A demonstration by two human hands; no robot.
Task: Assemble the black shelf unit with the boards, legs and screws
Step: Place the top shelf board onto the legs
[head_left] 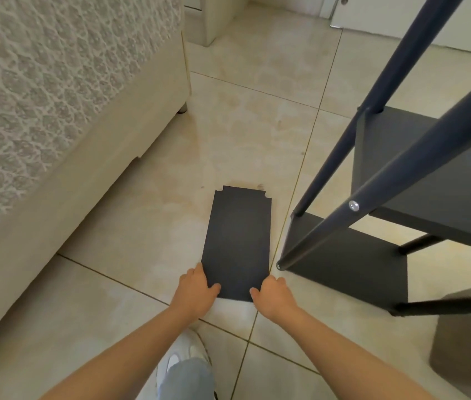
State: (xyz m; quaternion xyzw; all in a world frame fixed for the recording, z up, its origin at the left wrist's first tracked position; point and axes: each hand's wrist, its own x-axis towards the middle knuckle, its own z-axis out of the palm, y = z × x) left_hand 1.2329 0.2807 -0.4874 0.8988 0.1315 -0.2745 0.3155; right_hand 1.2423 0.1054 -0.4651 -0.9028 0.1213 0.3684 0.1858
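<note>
Head camera view, looking down at two bare forearms reaching forward. The left hand (196, 290) grips the near left corner of a flat black board (237, 241), thumb lying on its top face and fingers curled around its edge. The right hand (272, 295) grips the near right corner the same way, thumb on top. The hands are close together, with only the board's narrow end between them. The board stretches straight away from the hands, and its far end has small curved notches cut into both corners. Whether that far end touches the floor (257, 125) cannot be told.

Just beyond the right hand, and to its right, stands the partly built black shelf unit (459, 197). Two long dark legs (419, 154) slant up and away from the hands. A silver screw (353, 205) shows on the nearer leg, where the upper shelf board (436, 180) meets it. The lower shelf board (352, 269) sits close to the floor, its near corner beside the right hand.

Well to the left of the left hand runs a cream bed base with a patterned mattress (55, 111). Beneath the forearms, a white shoe (182, 356) and a pale denim trouser leg show. Further right of the right arm lies a grey-brown fabric bag (465, 342). Glossy beige tiles cover the floor.
</note>
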